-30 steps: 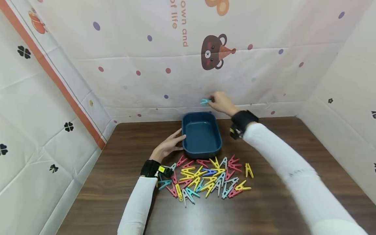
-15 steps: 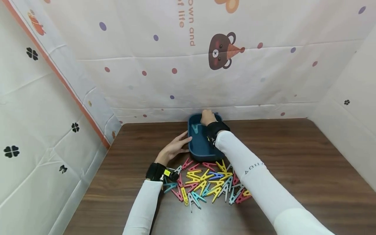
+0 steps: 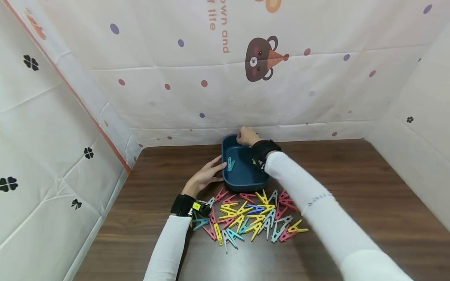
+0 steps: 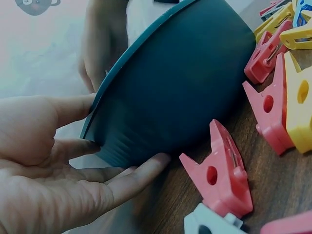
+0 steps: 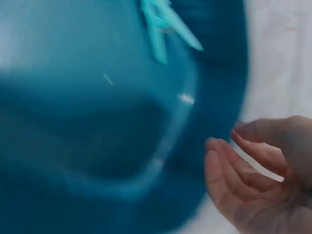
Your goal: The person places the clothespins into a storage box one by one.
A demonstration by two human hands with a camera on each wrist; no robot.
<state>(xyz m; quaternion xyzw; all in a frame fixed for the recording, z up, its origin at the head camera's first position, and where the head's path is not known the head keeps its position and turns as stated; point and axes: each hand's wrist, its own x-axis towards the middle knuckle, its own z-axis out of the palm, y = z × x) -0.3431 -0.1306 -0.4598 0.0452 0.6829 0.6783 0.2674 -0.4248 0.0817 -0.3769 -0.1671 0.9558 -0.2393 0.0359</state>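
Note:
A dark blue rectangular bin (image 3: pixel 246 171) stands at the back of the table, with one turquoise clothespin (image 3: pixel 230 164) lying inside by its left wall. My left hand (image 3: pixel 204 177) touches the bin's left side with extended fingers; in the left wrist view, its fingertips meet the outer wall and rim. Over the bin's far edge is my right hand (image 3: pixel 247 136), fingers loosely bent. The right wrist view shows the right hand (image 5: pixel 258 170) overlapping the blue rim, no clothespin between thumb and fingers. Several clothespins (image 3: pixel 242 216) in red, yellow, blue, turquoise and grey lie in front.
The brown wooden table (image 3: pixel 337 179) ends at a printed white cloth wall (image 3: pixel 168 105) just behind the bin. More white cloth hangs at the left and right sides. Red clothespins (image 4: pixel 219 170) lie close beside the bin's wall in the left wrist view.
My right hand, which held a turquoise clothespin at the back right, has moved left to the bin and let it go. The clothespin has shifted inside toward me; my left hand stays put.

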